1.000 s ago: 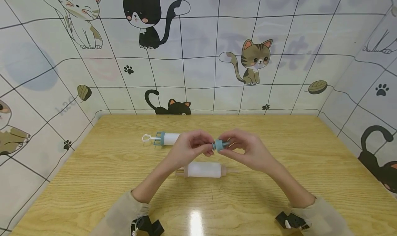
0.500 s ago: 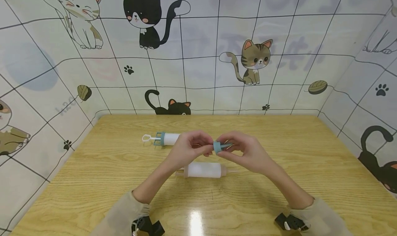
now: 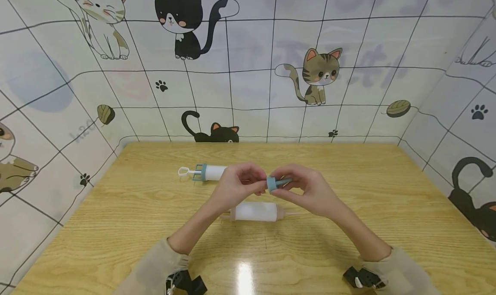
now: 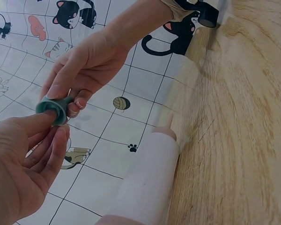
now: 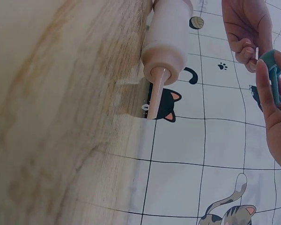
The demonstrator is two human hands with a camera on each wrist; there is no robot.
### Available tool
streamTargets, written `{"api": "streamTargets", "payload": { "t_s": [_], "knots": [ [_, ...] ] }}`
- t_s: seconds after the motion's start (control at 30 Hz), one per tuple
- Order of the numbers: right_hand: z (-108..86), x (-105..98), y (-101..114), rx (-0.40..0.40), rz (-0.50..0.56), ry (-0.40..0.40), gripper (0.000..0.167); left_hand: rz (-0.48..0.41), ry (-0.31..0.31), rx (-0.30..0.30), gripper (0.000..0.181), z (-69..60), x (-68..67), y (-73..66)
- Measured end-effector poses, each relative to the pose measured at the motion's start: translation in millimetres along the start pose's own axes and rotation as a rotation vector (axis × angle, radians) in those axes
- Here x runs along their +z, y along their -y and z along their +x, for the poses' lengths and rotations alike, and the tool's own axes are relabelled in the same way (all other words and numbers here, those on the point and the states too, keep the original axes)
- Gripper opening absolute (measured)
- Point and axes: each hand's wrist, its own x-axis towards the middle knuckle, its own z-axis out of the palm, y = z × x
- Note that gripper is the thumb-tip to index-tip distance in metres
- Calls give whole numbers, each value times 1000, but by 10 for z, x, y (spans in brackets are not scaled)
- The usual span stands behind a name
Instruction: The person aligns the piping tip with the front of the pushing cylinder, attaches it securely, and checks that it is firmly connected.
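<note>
Wooden table (image 3: pixel 302 256), cat-print wall (image 3: pixel 252 90) behind; left grip (image 3: pixel 239 185), right grip (image 3: pixel 310 192) both pinching teal nozzle (image 3: pixel 271 184).

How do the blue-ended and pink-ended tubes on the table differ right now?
The blue-ended tube has blue trim, the pink-ended tube pale pink. The blue-ended tube lies farther back, the pink-ended tube nearer the person. The pink-ended tube's nozzle shows; the blue-ended tube's right end is hidden behind the left hand. Both have white bodies and lie sideways.
</note>
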Motion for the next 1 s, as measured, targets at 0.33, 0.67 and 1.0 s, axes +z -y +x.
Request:
{"api": "streamTargets", "payload": {
  "t_s": [0.33,0.67,1.0],
  "knots": [
    [1,12,13,-39,-38,-10,36,6,1,-16,7,-1,1,8],
    [-1,14,19,37,-69,-15,31,5,12,-10,5,2,9,12],
    [-19,30,-12,45,47,-4,32,20,-8,-15,8,-9,23,14]
  ]
}}
